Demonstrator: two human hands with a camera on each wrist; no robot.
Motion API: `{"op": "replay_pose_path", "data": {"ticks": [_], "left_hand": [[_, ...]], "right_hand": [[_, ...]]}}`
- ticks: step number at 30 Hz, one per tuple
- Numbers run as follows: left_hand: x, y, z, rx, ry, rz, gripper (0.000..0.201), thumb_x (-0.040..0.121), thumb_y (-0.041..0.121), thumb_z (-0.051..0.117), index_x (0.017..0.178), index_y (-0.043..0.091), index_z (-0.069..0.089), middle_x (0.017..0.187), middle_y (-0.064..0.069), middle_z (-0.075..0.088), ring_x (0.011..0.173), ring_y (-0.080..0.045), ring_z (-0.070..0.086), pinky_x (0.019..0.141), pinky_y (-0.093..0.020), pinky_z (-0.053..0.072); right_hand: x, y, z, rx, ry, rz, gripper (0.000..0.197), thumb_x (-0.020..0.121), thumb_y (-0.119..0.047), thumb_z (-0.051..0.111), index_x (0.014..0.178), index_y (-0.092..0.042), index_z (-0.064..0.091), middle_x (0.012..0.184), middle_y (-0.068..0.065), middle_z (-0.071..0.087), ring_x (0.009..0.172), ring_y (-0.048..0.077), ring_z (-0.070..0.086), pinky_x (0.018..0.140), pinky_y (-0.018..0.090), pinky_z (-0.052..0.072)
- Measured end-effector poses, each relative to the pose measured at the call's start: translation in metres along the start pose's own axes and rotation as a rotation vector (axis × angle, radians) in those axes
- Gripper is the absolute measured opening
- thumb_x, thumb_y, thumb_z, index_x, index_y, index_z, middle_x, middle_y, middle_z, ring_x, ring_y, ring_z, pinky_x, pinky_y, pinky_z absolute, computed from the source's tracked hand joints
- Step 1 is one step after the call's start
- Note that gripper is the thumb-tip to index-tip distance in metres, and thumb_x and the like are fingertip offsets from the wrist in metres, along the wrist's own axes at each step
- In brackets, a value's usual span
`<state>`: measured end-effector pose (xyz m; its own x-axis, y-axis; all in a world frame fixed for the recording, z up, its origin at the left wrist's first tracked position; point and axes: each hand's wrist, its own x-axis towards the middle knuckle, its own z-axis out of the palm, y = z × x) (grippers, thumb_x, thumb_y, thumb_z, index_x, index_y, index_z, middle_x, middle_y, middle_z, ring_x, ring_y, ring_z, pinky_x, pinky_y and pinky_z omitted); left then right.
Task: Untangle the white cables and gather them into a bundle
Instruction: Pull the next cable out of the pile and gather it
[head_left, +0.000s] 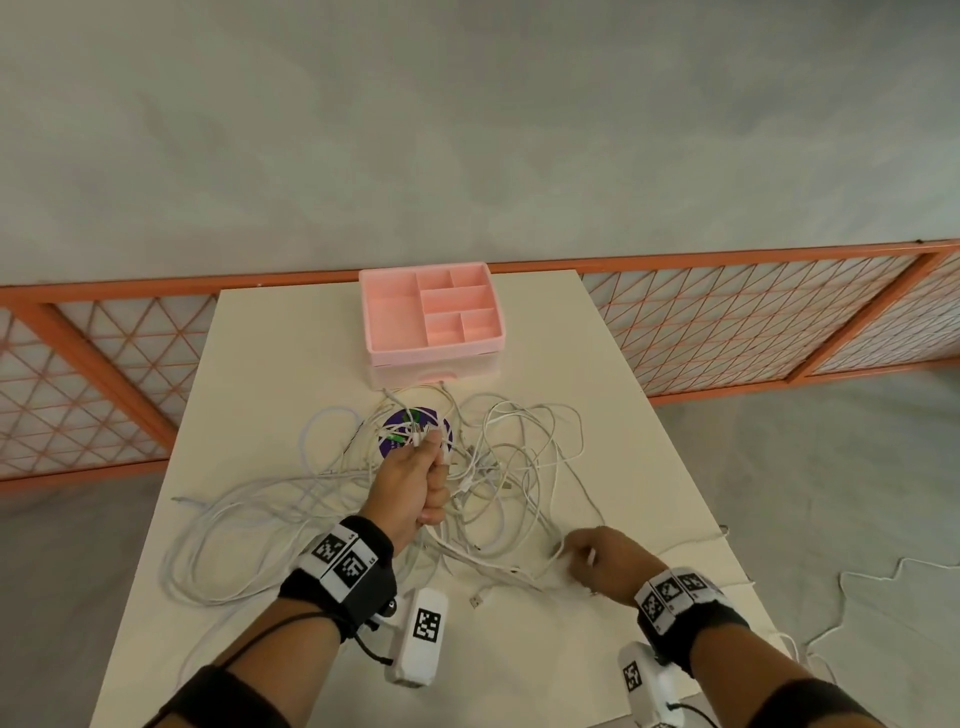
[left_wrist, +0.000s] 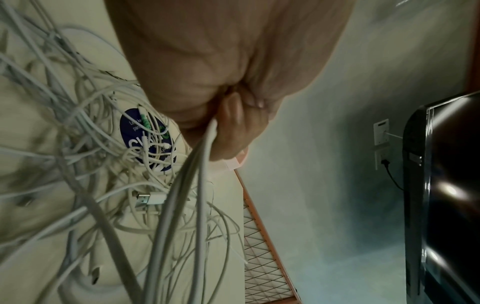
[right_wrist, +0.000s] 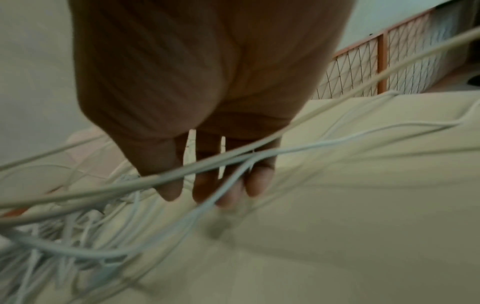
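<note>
A tangle of white cables (head_left: 519, 467) sprawls across the middle of the cream table (head_left: 285, 338). My left hand (head_left: 415, 483) is raised over the tangle, fist closed round several cable ends whose plugs stick out above the knuckles. In the left wrist view the held strands (left_wrist: 202, 164) run down from the left hand (left_wrist: 233, 127) to the pile (left_wrist: 103, 144). My right hand (head_left: 587, 558) is low at the tangle's near right edge. Its fingers (right_wrist: 205, 191) curl over cables (right_wrist: 155, 181) crossing them, and one thin cable threads between two fingers.
A pink compartment tray (head_left: 431, 358) stands at the table's far side. A round purple sticker (head_left: 400, 421) lies under the cables. A loose USB plug (head_left: 475, 603) rests near the front. An orange mesh fence (head_left: 779, 312) runs behind, and another cable (head_left: 883, 571) trails on the floor at right.
</note>
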<state>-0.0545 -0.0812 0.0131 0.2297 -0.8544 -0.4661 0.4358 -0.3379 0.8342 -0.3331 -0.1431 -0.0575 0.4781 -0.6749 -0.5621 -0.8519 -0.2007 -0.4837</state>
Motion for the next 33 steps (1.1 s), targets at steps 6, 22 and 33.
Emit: {"op": "replay_pose_path", "data": {"ticks": [6, 22, 33], "left_hand": [[0.002, 0.003, -0.003, -0.041, 0.012, -0.008, 0.036, 0.104, 0.039, 0.045, 0.074, 0.018, 0.041, 0.053, 0.005, 0.024, 0.042, -0.008, 0.018, 0.039, -0.016, 0.017], [0.005, 0.016, -0.005, -0.146, 0.039, 0.078, 0.037, 0.104, 0.04, 0.043, 0.076, 0.017, 0.042, 0.052, 0.006, 0.025, 0.04, -0.007, 0.019, 0.039, -0.016, 0.016], [0.009, 0.021, -0.006, -0.118, 0.073, 0.053, 0.027, 0.101, 0.02, 0.048, 0.075, 0.019, 0.041, 0.054, 0.005, 0.028, 0.044, -0.01, 0.022, 0.044, -0.023, 0.019]], "right_hand": [[0.015, -0.022, 0.007, -0.049, 0.017, 0.023, 0.037, 0.078, -0.021, 0.07, 0.113, -0.031, 0.062, 0.101, -0.006, 0.057, 0.088, 0.01, 0.06, 0.074, 0.017, 0.049], [0.017, -0.085, -0.05, -0.536, -0.173, -0.082, 0.025, 0.084, -0.018, 0.064, 0.099, 0.001, 0.069, 0.109, 0.015, 0.065, 0.095, 0.026, 0.059, 0.082, 0.03, 0.047], [0.003, -0.154, -0.151, -0.243, 0.004, -0.14, 0.016, 0.082, -0.02, 0.064, 0.066, -0.02, 0.068, 0.07, 0.0, 0.065, 0.069, 0.015, 0.057, 0.068, 0.029, 0.047]]}}
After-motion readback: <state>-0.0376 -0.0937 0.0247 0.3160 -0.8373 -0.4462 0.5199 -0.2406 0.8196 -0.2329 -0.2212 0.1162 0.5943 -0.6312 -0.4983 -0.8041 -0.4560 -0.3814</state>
